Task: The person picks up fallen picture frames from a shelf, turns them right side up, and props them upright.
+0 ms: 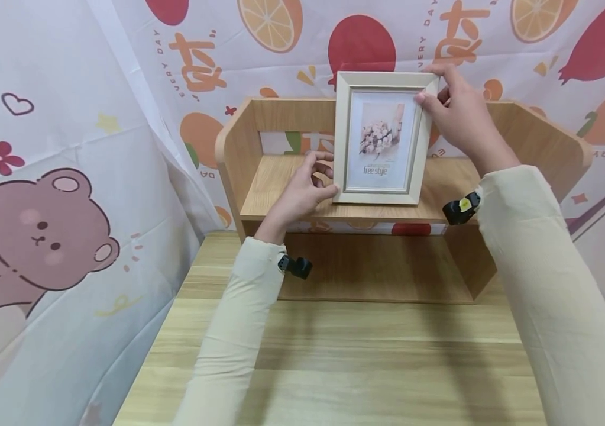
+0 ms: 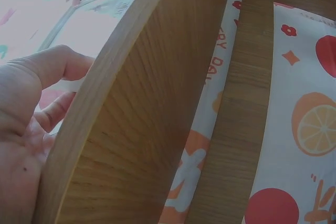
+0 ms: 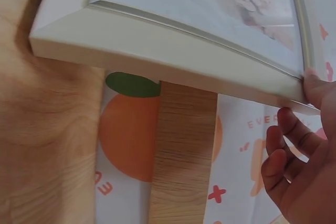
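A cream picture frame (image 1: 377, 197) with a flower print stands upright on the upper shelf (image 1: 267, 183) of a small wooden desk rack, its bottom edge close to the shelf's front. My right hand (image 1: 464, 115) pinches the frame's top right corner, thumb on the front face and fingers behind; the right wrist view shows the thumb on the frame's border (image 3: 173, 51). At the frame's lower left edge, my left hand (image 1: 302, 192) pinches with thumb in front and fingers bent toward the back. In the left wrist view the shelf board partly hides the left hand (image 2: 31, 93).
The rack's lower compartment (image 1: 371, 266) sits below, on a light wood table (image 1: 387, 355). Side panels (image 1: 238, 154) rise at both ends of the upper shelf. Behind hangs a fruit-patterned cloth (image 1: 291, 59); a bear-patterned curtain (image 1: 68, 236) hangs at the left.
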`<act>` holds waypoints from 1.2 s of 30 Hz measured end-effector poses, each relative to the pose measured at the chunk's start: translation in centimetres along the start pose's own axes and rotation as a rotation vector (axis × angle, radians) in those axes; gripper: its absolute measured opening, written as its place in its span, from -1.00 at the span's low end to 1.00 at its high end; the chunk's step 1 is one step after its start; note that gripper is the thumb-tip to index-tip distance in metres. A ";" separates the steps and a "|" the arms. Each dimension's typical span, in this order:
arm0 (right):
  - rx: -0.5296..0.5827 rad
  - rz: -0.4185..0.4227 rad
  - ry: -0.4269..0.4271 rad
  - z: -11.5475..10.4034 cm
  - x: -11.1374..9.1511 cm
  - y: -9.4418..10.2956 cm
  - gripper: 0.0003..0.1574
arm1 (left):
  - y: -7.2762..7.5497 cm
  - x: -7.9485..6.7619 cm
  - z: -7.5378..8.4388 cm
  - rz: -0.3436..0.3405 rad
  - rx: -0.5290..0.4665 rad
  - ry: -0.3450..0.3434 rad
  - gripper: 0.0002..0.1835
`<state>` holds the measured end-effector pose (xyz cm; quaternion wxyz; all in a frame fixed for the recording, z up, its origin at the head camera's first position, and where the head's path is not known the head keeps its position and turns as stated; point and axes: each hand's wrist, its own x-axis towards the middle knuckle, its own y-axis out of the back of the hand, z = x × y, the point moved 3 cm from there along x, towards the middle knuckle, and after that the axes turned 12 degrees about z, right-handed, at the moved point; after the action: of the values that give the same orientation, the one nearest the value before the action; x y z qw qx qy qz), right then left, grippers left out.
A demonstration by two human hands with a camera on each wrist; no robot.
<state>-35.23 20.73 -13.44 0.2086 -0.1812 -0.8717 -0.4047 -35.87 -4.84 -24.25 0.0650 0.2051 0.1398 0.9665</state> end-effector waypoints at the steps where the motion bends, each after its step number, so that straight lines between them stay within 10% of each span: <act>1: 0.005 0.004 -0.001 0.1 0.0 0.0 -0.33 | 0.0 0.0 0.0 0.001 -0.001 -0.001 -0.43; 36: -0.061 0.028 0.149 0.5 -1.1 -0.6 -0.14 | -0.1 -0.5 0.0 0.014 0.022 0.008 -0.43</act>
<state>-34.74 20.57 -14.64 0.2730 -0.1687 -0.8385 -0.4404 -35.45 -4.84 -24.46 0.0554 0.2028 0.1494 0.9662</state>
